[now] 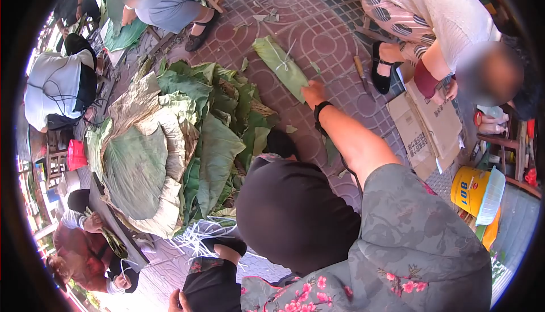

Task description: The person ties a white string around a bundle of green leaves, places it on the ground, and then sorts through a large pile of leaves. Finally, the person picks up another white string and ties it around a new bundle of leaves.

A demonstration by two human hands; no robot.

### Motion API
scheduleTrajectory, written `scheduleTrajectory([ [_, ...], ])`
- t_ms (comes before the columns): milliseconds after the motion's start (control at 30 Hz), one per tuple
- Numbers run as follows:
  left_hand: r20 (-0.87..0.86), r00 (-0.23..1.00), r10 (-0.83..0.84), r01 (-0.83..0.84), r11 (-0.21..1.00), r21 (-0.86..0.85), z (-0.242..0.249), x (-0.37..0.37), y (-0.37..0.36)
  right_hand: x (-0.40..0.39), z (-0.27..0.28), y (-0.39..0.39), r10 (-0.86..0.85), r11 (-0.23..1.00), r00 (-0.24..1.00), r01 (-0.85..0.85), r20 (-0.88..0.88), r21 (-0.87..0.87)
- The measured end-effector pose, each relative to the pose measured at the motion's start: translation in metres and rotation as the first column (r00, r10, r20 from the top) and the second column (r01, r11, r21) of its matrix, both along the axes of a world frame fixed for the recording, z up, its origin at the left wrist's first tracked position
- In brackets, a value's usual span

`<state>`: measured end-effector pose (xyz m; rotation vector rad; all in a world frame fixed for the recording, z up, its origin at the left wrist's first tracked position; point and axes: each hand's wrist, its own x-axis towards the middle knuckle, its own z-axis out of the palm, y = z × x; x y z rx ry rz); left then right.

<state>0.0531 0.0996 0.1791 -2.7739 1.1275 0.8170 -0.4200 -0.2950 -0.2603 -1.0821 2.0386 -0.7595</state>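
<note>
My right hand (313,94), a black band at its wrist, reaches out over the tiled ground. Its fingers are closed round the near end of a long green leaf-wrapped bundle (279,65) tied with white string. At the bottom edge, beside my dark-trousered knee, my left hand (179,300) shows only in part, its fingers bent together; whatever they may hold is hidden. A large pile of broad green and dried leaves (213,153) lies left of my legs. White strings (196,239) are heaped by my shoe.
A wooden-handled knife (361,70) lies on the ground near a seated person (431,17). Flattened cardboard (423,127) and a yellow bucket (466,190) stand to the right. Another person (176,2) sits at the top; other people and a red bucket (76,154) are on the left.
</note>
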Motion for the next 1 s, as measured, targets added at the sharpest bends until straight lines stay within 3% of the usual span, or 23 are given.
scheduleTrajectory([
  [100,0.050,0.991,-0.121,0.117,0.990,0.084,0.002,0.001,-0.003,0.009,0.015,0.007,0.013,0.993,1.000,-0.014,-0.012,-0.116],
  [200,0.014,0.992,-0.125,0.125,0.991,0.054,0.008,-0.009,-0.012,0.007,0.056,0.011,0.092,0.981,0.993,-0.104,-0.081,-0.165],
  [233,-0.053,0.994,-0.094,0.094,0.996,-0.005,0.002,-0.003,-0.011,0.005,0.068,0.009,0.092,0.981,0.987,-0.113,-0.133,-0.157],
  [333,0.032,0.951,-0.308,0.309,0.940,-0.142,0.001,-0.008,-0.023,-0.012,0.126,0.007,0.240,0.969,0.969,-0.243,-0.053,-0.047],
  [400,0.067,0.899,-0.433,0.433,0.851,-0.297,0.005,-0.015,-0.035,-0.020,0.152,0.005,0.341,0.932,0.932,-0.352,-0.125,-0.080],
  [467,0.111,0.862,-0.495,0.500,0.789,-0.357,0.015,-0.028,-0.056,-0.024,0.204,0.012,0.422,0.903,0.906,-0.424,-0.040,-0.071],
  [500,-0.057,0.887,-0.458,0.383,0.799,-0.463,0.010,-0.026,-0.062,-0.024,0.226,0.014,0.468,0.882,0.884,-0.467,-0.002,-0.068],
  [533,-0.256,0.921,-0.294,0.150,0.874,-0.462,0.007,-0.031,-0.069,-0.022,0.250,0.017,0.515,0.856,0.856,-0.512,0.036,-0.064],
  [600,-0.273,0.893,-0.357,0.159,0.820,-0.550,-0.005,-0.044,-0.092,-0.016,0.300,0.027,0.650,0.747,0.758,-0.650,-0.049,-0.137],
  [667,-0.112,0.864,-0.491,0.329,0.719,-0.612,-0.022,-0.053,-0.108,-0.004,0.354,0.037,0.754,0.620,0.645,-0.761,-0.125,-0.191],
  [733,0.037,0.759,-0.650,0.452,0.486,-0.748,-0.018,-0.075,-0.124,0.011,0.404,0.050,0.830,0.488,0.528,-0.844,-0.181,-0.224],
  [833,0.170,0.771,-0.613,0.496,0.412,-0.765,-0.014,-0.101,-0.139,0.045,0.457,0.064,0.830,0.119,0.317,-0.905,-0.459,-0.409],
  [933,0.413,0.683,-0.602,0.658,0.262,-0.706,-0.007,-0.106,-0.143,0.085,0.502,0.080,0.854,-0.158,0.045,-0.927,-0.518,-0.341],
  [1000,0.419,0.685,-0.596,0.659,0.261,-0.705,-0.011,-0.103,-0.142,0.118,0.524,0.094,0.848,-0.284,-0.098,-0.914,-0.521,-0.290],
])
